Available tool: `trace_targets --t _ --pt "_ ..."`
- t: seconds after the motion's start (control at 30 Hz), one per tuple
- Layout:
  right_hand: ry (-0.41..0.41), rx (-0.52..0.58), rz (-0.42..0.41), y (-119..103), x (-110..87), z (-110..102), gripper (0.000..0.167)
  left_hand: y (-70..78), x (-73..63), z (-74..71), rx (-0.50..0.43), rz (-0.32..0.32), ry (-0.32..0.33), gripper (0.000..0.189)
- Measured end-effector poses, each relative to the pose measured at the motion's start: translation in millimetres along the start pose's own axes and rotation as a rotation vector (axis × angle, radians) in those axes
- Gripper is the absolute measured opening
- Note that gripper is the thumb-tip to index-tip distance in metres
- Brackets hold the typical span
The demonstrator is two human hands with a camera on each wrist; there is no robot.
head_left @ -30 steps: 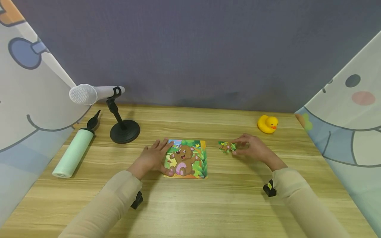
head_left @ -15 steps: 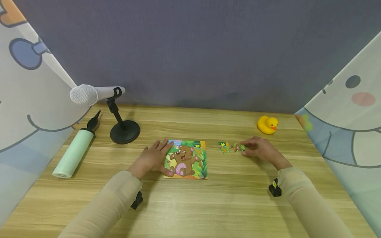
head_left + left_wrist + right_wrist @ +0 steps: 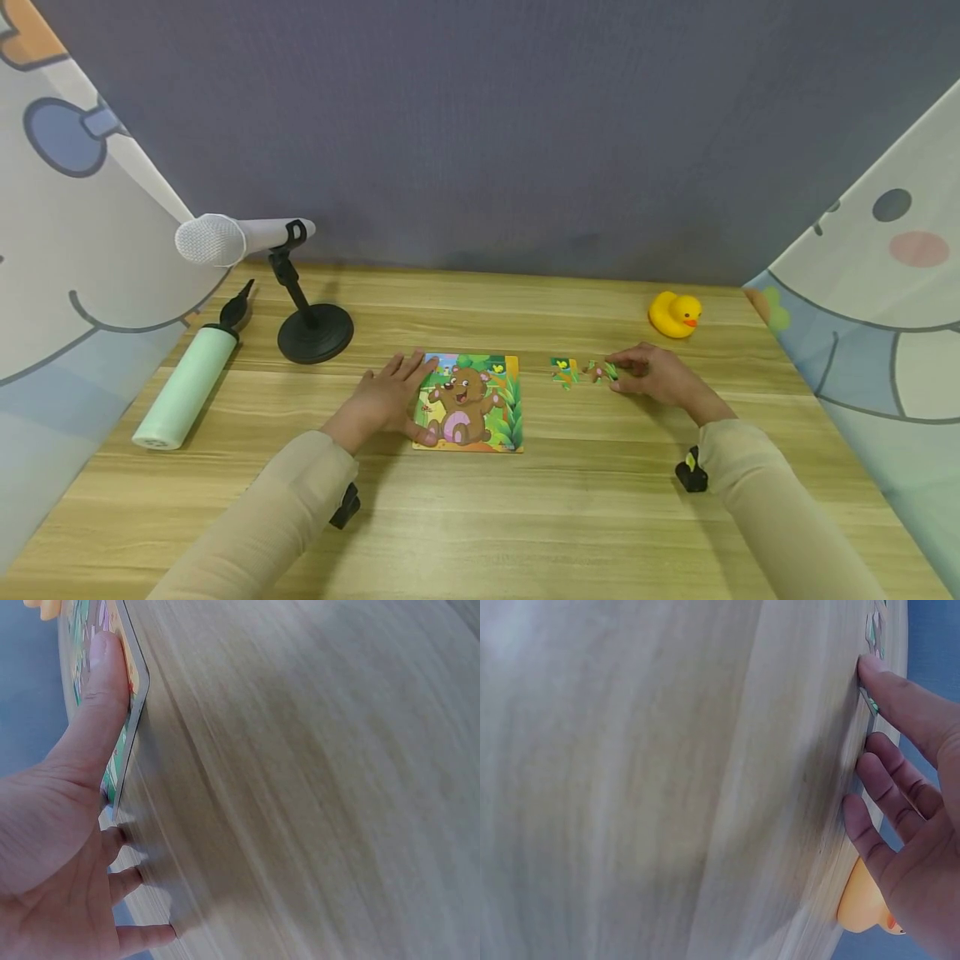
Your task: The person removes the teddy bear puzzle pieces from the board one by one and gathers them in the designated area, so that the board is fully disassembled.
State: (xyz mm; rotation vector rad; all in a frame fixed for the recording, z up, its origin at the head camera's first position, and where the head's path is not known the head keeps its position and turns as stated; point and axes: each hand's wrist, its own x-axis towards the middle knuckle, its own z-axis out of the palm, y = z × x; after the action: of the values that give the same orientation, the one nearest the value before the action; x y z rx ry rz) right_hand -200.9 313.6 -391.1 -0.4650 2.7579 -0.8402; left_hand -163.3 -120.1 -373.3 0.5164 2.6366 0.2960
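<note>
Lying spread across the 9 o'clock edge of the bear picture point(image 3: 471, 408), the left hand point(image 3: 385, 397) on my remote feed is touching it with thumb and fingers and gripping nothing. I'm seeing the right hand point(image 3: 654, 375) pinching the brown puzzle piece point(image 3: 597, 372) at its 3 o'clock end, the other fingers bending slightly. That piece is lying toward 3 o'clock from the picture, the bird-marked piece point(image 3: 564, 372) resting between them. A yellow toy duck point(image 3: 672, 315) is standing at 1 o'clock from that hand.
</note>
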Motion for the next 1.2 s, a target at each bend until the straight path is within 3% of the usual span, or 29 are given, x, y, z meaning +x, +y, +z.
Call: trace_targets --t 0.6,0.73,0.97,1.2 --pt "0.004 -0.001 -0.001 -0.4 -1.9 -2.2 0.051 -0.5 0.5 0.4 0.004 0.000 0.002 0.122" --pt "0.048 -0.022 0.013 -3.0 -2.3 1.7 0.051 -0.2 0.6 0.0 0.004 0.000 0.000 0.123" --pt "0.152 -0.013 -0.022 -21.2 1.7 15.3 0.041 -0.7 0.8 0.4 0.005 0.004 0.006 0.123" --pt "0.117 0.115 -0.039 -47.4 6.5 34.6 0.038 -1.7 0.9 1.3 0.003 0.005 0.004 0.123"
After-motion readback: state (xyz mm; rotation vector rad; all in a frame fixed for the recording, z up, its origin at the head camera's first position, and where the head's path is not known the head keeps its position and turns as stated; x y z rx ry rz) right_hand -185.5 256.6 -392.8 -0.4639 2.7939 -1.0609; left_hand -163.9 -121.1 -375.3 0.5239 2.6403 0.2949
